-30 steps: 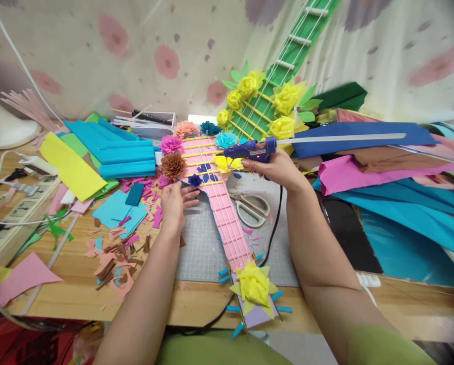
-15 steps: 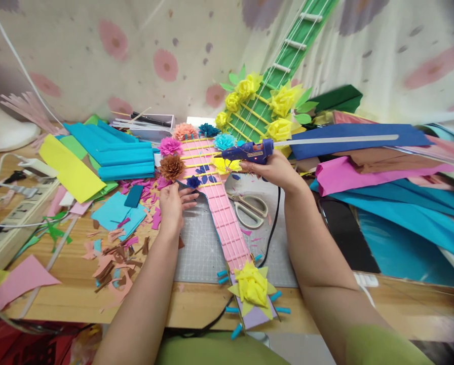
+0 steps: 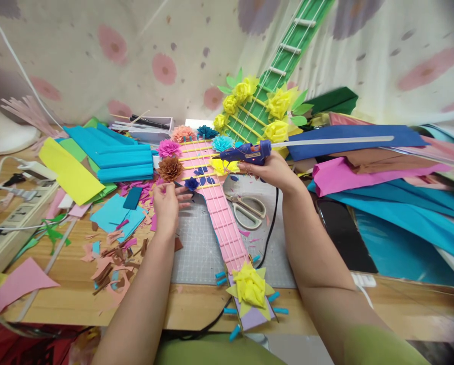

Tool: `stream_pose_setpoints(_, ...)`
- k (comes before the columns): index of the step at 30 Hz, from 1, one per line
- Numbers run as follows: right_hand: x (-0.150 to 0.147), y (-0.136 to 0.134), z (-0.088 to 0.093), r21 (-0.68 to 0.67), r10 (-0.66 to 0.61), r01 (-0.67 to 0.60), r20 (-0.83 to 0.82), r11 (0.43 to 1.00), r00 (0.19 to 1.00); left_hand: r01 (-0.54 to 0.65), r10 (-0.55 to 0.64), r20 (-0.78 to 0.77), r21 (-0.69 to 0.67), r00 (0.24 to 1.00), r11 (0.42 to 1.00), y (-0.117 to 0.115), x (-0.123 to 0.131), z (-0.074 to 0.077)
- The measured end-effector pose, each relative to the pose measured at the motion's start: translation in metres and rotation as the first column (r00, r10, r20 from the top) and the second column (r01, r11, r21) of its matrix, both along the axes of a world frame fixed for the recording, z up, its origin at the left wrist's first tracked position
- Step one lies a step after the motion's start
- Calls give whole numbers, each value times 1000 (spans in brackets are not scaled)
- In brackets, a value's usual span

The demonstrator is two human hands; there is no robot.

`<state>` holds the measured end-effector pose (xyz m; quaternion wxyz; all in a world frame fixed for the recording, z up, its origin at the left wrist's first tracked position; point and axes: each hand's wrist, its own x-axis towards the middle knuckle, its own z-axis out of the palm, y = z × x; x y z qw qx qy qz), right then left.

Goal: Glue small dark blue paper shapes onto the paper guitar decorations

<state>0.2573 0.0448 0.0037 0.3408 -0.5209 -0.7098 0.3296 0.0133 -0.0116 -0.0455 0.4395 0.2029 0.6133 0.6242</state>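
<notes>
A purple-blue hot glue gun (image 3: 246, 153), a long clear glue stick (image 3: 333, 142) out of its back, is gripped in my right hand (image 3: 274, 172). Its nozzle points left over a pink paper guitar (image 3: 227, 218) with white strings and yellow strips. My left hand (image 3: 169, 203) is beside the guitar's lower left edge, thumb and index fingertips together, other fingers fanned out. Whatever the pinch holds is too small to make out. Closest to it are a brown paper flower (image 3: 169, 169) and a dark blue flower (image 3: 191, 183). Loose dark blue petals (image 3: 204, 175) lie on the guitar.
Scissors (image 3: 248, 210) rest on the grey cutting mat (image 3: 194, 248). Behind stands a green paper guitar (image 3: 276, 76) with yellow flowers. Crepe paper (image 3: 364, 175) and a phone (image 3: 344, 233) lie right. Paper scraps (image 3: 113, 268) and a power strip (image 3: 17, 228) are left.
My left hand has shifted slightly left, away from the dark blue flower. My right hand still holds the glue gun over the guitar; the whole view has shifted a little.
</notes>
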Motion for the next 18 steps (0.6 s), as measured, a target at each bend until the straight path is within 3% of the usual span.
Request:
stream_pose_setpoints(3, 1, 0, 1, -18, -14, 14, -23, 1000, 1000, -73, 81, -130, 73, 988, 995, 8, -16, 1)
stream_pose_setpoints(6, 3, 1, 0, -5, -14, 14, -37, 1000, 999, -171, 258, -331, 270, 908, 948, 18, -32, 13)
stream_pose_setpoints(7, 4, 1, 0, -3, -11, 10, -35, 1000, 999, -138, 260, -381, 319, 887, 938, 21, -35, 19)
stream_pose_setpoints(9, 4, 2, 1, -14, -4, 4, -24, 1000, 1000, -17, 176, -468, 323, 866, 946, 27, -36, 33)
stream_pose_setpoints(11, 4, 1, 1, -36, 1, -1, -8, 999, 1000, 172, -50, -542, 176, 839, 969, 33, -31, 44)
stream_pose_setpoints(13, 3, 0, 3, -44, 18, -18, 11, 999, 1000, 300, -236, -585, 13, 776, 954, 39, -24, 52)
stream_pose_setpoints(18, 0, -1, 5, -44, 41, -39, 44, 998, 998, 353, -354, -683, -147, 639, 924, 59, -10, 51)
